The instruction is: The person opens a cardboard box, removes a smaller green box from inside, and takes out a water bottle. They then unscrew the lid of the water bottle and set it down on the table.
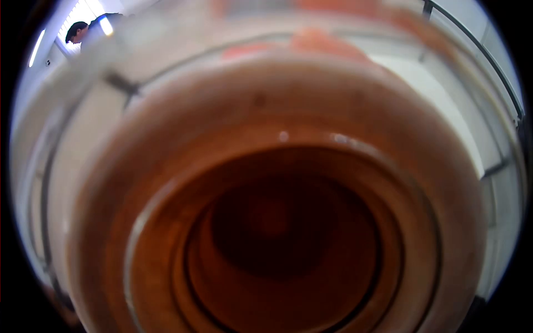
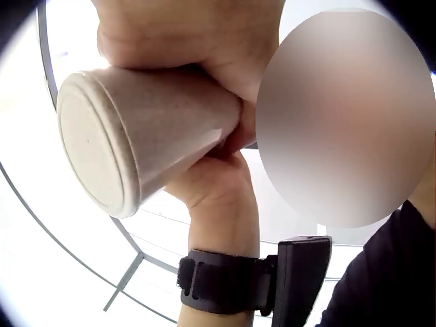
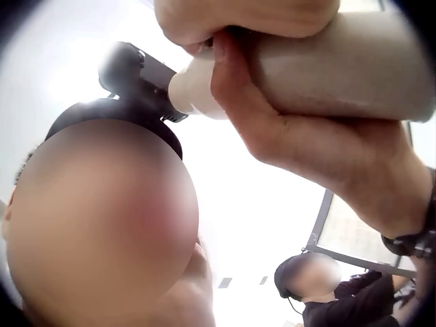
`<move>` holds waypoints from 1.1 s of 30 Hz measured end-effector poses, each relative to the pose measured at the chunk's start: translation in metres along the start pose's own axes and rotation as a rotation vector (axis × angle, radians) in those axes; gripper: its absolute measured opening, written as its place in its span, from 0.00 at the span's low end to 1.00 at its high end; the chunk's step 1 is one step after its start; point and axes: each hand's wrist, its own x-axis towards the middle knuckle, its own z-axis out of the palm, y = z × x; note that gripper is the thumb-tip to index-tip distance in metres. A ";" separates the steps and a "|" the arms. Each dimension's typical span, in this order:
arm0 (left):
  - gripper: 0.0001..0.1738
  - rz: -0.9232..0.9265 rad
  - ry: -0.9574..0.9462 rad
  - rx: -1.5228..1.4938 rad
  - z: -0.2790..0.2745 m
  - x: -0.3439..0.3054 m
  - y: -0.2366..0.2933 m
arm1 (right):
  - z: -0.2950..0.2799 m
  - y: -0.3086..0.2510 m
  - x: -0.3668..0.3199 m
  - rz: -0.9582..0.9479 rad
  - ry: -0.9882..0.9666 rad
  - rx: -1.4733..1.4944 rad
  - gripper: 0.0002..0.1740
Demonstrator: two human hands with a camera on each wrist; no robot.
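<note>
A cream-coloured bottle [image 2: 170, 122] with a broad flat base is raised between both hands. Its brown-tinted mouth [image 1: 277, 100] fills most of the head view, with the inside dark. In the right wrist view, the bottle's neck end comes right up to the head-worn camera [image 3: 153, 82]. My left hand [image 2: 191, 41] grips the bottle's body, fingers wrapped round it. The right hand [image 3: 245, 17] holds it too, its fingers curled about the bottle close to the left thumb. Part of the body is hidden by the hands.
Another person [image 1: 78, 33] is at the far upper left in the head view. A person in a dark cap [image 3: 347, 300] shows low in the right wrist view. Dark railing-like bars [image 1: 472, 39] edge the bright surroundings. Blurred orange-red shapes [image 1: 327, 44] lie beyond the bottle.
</note>
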 end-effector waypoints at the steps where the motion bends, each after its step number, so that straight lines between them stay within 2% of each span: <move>1: 0.54 0.007 -0.014 -0.024 0.000 0.001 -0.001 | 0.000 0.000 0.001 -0.005 -0.006 -0.010 0.35; 5: 0.50 0.066 -0.078 -0.137 -0.003 0.008 0.000 | -0.001 0.001 0.003 -0.029 -0.037 -0.047 0.37; 9: 0.45 0.120 -0.247 -0.244 -0.013 0.030 0.017 | -0.009 -0.009 0.006 -0.092 -0.046 -0.121 0.38; 11: 0.43 0.120 -0.334 -0.193 -0.003 0.039 0.031 | -0.017 -0.025 -0.001 -0.146 -0.063 -0.147 0.39; 13: 0.35 -0.001 -0.397 0.123 -0.009 0.050 0.050 | -0.015 -0.036 -0.008 -0.197 -0.040 -0.143 0.41; 15: 0.32 0.019 -0.411 0.195 -0.017 0.054 0.010 | -0.014 -0.032 -0.007 -0.216 -0.115 -0.201 0.37; 17: 0.31 -0.049 -0.355 0.084 -0.009 0.056 0.006 | -0.011 -0.031 -0.005 -0.194 -0.162 -0.262 0.36; 19: 0.30 -0.131 -0.360 -0.002 -0.010 0.063 0.009 | -0.001 -0.028 0.000 -0.120 -0.078 -0.232 0.40; 23: 0.32 -0.163 -0.380 -0.072 -0.011 0.066 0.001 | -0.005 -0.017 0.013 -0.174 -0.083 -0.354 0.38; 26: 0.31 -0.250 -0.550 -0.177 -0.014 0.067 -0.003 | -0.017 -0.026 0.016 -0.120 -0.160 -0.423 0.36; 30: 0.41 -0.678 -0.785 -0.926 -0.014 0.054 -0.008 | -0.026 -0.027 0.018 0.056 -0.326 -0.333 0.43; 31: 0.47 -0.712 -0.799 -1.026 -0.010 0.053 -0.003 | -0.029 -0.027 0.019 0.101 -0.367 -0.317 0.47; 33: 0.44 -0.652 -0.769 -0.916 -0.005 0.050 0.001 | -0.032 -0.027 0.018 0.096 -0.353 -0.280 0.45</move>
